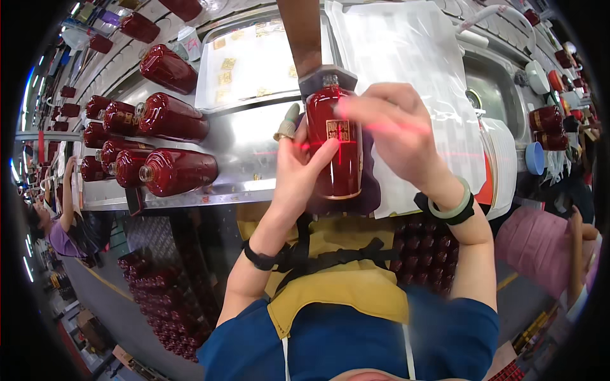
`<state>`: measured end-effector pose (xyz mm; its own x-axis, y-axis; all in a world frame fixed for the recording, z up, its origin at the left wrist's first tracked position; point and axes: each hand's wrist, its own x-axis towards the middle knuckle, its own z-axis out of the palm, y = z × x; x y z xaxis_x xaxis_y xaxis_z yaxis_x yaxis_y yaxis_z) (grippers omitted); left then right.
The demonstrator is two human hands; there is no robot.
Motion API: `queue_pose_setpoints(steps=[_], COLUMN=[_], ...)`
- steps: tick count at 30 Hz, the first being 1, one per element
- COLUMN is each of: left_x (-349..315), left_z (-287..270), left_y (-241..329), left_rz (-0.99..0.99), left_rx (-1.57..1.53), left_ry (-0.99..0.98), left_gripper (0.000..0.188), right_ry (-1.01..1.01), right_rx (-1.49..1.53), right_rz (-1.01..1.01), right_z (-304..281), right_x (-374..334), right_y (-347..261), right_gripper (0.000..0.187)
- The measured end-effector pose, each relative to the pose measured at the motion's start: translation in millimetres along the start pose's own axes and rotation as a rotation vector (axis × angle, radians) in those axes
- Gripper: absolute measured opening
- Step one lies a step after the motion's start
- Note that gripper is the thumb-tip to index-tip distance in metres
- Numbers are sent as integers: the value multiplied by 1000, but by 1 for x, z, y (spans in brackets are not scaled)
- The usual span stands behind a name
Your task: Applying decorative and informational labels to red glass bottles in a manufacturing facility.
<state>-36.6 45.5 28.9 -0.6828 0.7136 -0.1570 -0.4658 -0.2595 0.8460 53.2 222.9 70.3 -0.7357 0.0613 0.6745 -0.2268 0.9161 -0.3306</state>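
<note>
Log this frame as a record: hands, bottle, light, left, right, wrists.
left_hand: left hand grips bottle, thumb by label
right_hand: right hand over bottle's right side, blurred; contact unclear
bottle: dark red, neck pointing away from wearer
label: gold, on bottle's front
light: red lines across bottle and hands
left_side: red bottles, tray with gold pieces
right_side: white sheet
wrists: dark bands on both; green bangle on right
</note>
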Motion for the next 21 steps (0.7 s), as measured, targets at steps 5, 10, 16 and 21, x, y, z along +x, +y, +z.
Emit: queue_pose_setpoints(steps=[5, 10, 16, 21], left_x=[-8, -11, -9, -15], left_z=[-25, -29, -38, -34], left_y=[10, 4, 7, 1], left_rz=[111, 184, 172, 156], left_rx=[56, 102, 98, 107], left_ry=[160, 109, 166, 138], left_gripper=[67, 74, 74, 73], right_ry=[-400, -110, -269, 66], right_rx=[104, -219, 135, -157], right_rz=[-344, -240, -625, -33], right_z=[1, 3, 1, 7], right_x=[22, 66, 15, 8], right_y=[-21, 2, 6, 28], right_gripper=[26, 22, 24, 21])
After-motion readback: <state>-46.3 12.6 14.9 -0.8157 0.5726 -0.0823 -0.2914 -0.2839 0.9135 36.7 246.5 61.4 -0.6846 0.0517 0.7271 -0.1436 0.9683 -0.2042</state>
